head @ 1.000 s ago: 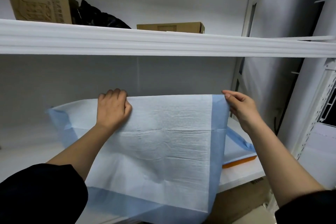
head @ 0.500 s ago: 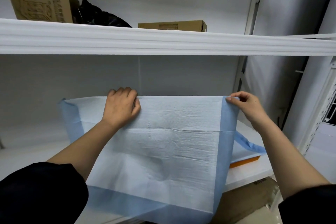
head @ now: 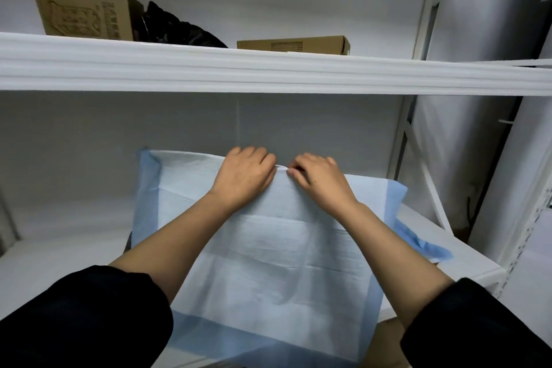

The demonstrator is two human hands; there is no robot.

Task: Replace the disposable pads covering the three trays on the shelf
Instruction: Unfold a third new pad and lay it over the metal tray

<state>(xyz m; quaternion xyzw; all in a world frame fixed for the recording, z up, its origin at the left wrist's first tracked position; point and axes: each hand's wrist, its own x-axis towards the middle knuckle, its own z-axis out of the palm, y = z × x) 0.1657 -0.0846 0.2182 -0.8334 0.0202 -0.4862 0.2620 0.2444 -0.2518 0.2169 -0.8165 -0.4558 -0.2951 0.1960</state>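
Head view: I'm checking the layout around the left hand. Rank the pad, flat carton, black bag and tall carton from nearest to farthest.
From the left hand:
1. Pad, gripped at its top edge.
2. Flat carton, upper shelf, right.
3. Black bag, upper shelf, left; nearly level with the flat carton.
4. Tall carton, far left.

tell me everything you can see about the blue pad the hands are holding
The pad is a thin rectangular sheet, quilted white-blue in the middle with a darker blue border. It looks papery and creased. It slopes from the shelf's front edge up toward the back. The left hand and right hand grip its top edge side by side near the middle.
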